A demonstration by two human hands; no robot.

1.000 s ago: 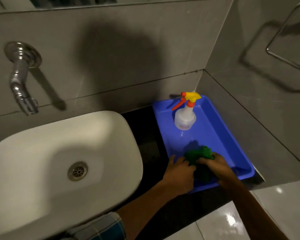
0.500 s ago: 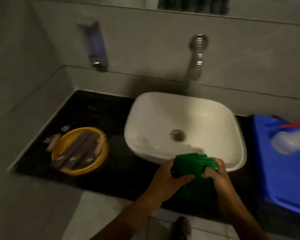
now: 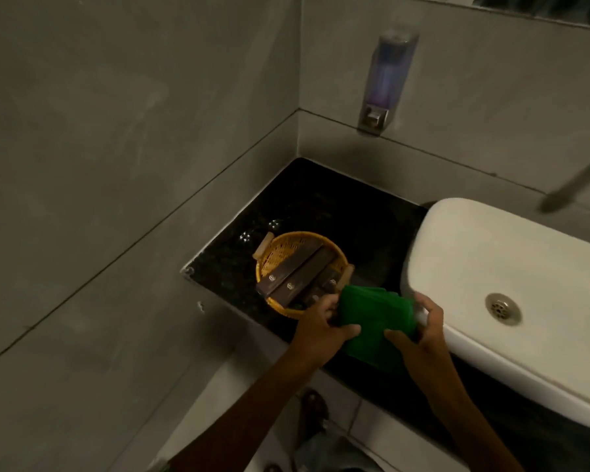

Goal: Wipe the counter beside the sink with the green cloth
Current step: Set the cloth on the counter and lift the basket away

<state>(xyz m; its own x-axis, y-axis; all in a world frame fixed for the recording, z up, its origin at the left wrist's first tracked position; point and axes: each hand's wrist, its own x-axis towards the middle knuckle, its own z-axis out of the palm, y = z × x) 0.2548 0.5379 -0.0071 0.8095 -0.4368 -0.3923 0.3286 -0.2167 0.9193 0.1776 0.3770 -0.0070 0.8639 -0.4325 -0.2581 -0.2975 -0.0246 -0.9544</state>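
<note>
A folded green cloth [image 3: 375, 320] hangs between both hands above the front edge of the black counter [image 3: 321, 206], left of the white sink [image 3: 511, 267]. My left hand [image 3: 321, 330] grips the cloth's left side and my right hand [image 3: 423, 338] grips its right side, near the sink's rim. The cloth's lower part droops over the counter's front edge.
A yellow wicker basket [image 3: 280, 250] with dark flat packets sits on the counter just left of the cloth. A soap dispenser [image 3: 385, 80] is mounted on the back wall. Grey tiled walls close the corner at left and behind. The sink drain [image 3: 501, 308] shows at right.
Both hands carried the green cloth from the blue tray on the right, past the sink's front, to the counter on the left. The view swung left with them.
</note>
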